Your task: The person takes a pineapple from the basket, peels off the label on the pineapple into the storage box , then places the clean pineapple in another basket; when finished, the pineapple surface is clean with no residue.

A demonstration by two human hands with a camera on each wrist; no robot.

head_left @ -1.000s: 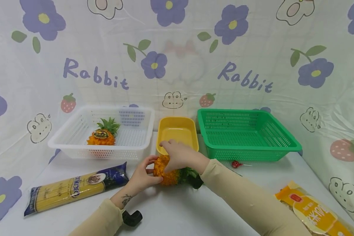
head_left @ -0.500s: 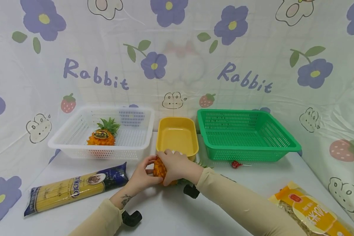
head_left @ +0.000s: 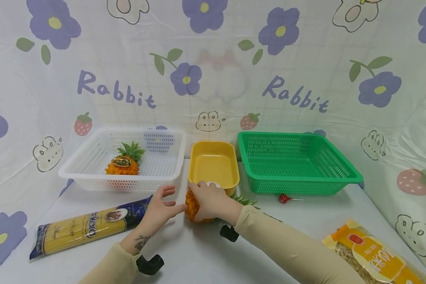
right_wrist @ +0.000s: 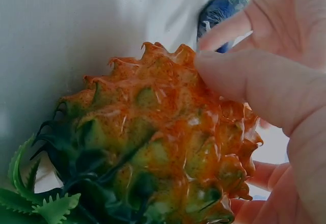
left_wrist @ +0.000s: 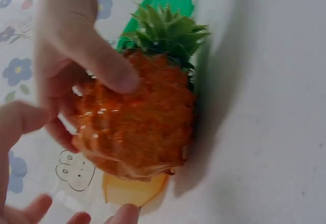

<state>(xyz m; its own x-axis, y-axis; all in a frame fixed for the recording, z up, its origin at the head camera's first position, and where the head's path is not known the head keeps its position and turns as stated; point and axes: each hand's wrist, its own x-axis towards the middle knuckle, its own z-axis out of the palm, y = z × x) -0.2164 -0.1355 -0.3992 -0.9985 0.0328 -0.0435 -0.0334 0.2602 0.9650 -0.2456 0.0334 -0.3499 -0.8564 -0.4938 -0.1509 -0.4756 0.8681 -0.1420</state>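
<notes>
My right hand [head_left: 213, 203] grips an orange pineapple [head_left: 192, 206] with green leaves, which lies on its side on the white table. In the right wrist view my thumb presses the spiky skin [right_wrist: 168, 127] and the fingers reach round the other side. Just left of the fruit, my left hand [head_left: 159, 212] is apart from it, thumb and fingers spread with nothing between them. The left wrist view shows the pineapple [left_wrist: 137, 117] held from above by the right hand. Part of the crown is hidden behind my right wrist in the head view.
A white basket [head_left: 163, 182] holds another pineapple [head_left: 122, 165]. Beside it stand a yellow container [head_left: 214, 144] and a green basket [head_left: 301, 187]. A spaghetti pack [head_left: 85, 228] lies left, a lollipop [head_left: 284, 198] near the green basket, and an orange-yellow food bag [head_left: 376, 254] at right.
My left hand has let go of the pineapple and drawn back to the left. My right hand has settled lower round the fruit, whose crown now shows beyond my wrist.
</notes>
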